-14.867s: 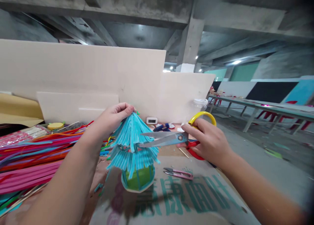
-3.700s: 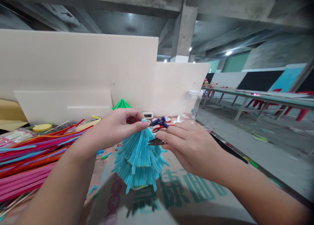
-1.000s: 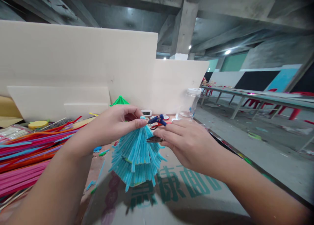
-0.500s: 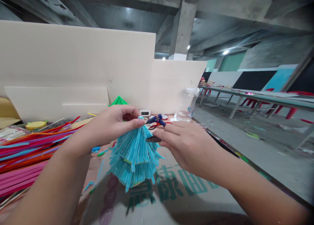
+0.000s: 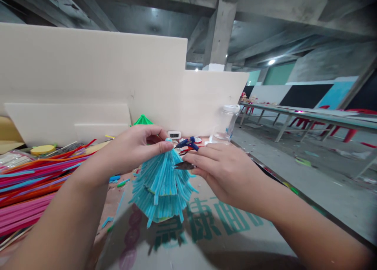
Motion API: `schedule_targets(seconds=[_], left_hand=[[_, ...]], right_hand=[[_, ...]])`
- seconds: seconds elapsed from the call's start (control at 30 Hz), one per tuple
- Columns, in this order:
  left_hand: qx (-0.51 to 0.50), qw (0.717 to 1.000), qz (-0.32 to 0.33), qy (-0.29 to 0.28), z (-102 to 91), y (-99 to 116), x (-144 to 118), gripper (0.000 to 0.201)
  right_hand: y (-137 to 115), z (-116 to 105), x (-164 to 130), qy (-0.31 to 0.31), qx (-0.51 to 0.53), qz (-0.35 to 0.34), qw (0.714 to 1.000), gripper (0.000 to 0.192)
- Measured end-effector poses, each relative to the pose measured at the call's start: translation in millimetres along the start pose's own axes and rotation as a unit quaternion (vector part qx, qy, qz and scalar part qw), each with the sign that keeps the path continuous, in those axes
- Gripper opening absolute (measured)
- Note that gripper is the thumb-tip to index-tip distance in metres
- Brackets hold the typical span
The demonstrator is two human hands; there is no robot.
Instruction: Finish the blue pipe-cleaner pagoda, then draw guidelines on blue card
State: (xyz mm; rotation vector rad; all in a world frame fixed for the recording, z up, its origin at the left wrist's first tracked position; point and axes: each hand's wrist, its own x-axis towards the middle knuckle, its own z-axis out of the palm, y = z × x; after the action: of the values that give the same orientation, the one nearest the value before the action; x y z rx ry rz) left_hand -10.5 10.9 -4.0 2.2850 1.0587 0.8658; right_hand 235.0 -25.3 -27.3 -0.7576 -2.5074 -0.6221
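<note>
Straws (image 5: 32, 179) in pink, red, orange and blue lie heaped at the left edge of the table, with a yellow disc (image 5: 43, 149) behind them against the cardboard wall (image 5: 88, 73). The left hand (image 5: 134, 148) pinches the peak of a tiered blue straw roof (image 5: 161, 185) between thumb and fingers, holding it just above the cardboard sheet (image 5: 212, 238), whose large green printed characters are partly covered and cannot be read in full. A green cone (image 5: 142, 120) peeks out behind that hand. The right hand (image 5: 228, 174) is closed around small snips (image 5: 184, 166), their dark blades touching the roof's upper tier. Beyond lie a small white digital display (image 5: 174, 135), its figures too small to read, and a blue glue gun (image 5: 187, 143). Farther right stands a clear plastic jar (image 5: 226, 123) with a white lid; what it contains cannot be made out.
</note>
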Motion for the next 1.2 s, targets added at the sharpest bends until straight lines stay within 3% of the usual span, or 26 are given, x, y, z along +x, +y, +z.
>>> schedule_targets(seconds=[0.33,0.77,0.93,1.2], left_hand=[[0.012,1.0,0.007,0.003,-0.2,1.1,0.4,0.034],[0.029,1.0,0.004,0.012,-0.5,-1.9,0.2,0.033],[0.018,1.0,0.007,0.013,0.4,-9.4,3.6,0.033],[-0.008,0.999,-0.016,-0.037,-0.8,-8.7,-1.8,0.035]], right_hand=[[0.5,1.6,0.9,-0.023,-0.006,-0.001,1.0,0.03],[0.4,5.5,1.1,0.002,-0.017,-0.017,1.0,0.024],[7.7,-0.1,-1.7,0.065,0.018,0.027,0.997,0.03],[21.6,6.5,-2.3,0.035,-0.011,0.074,0.997,0.03]])
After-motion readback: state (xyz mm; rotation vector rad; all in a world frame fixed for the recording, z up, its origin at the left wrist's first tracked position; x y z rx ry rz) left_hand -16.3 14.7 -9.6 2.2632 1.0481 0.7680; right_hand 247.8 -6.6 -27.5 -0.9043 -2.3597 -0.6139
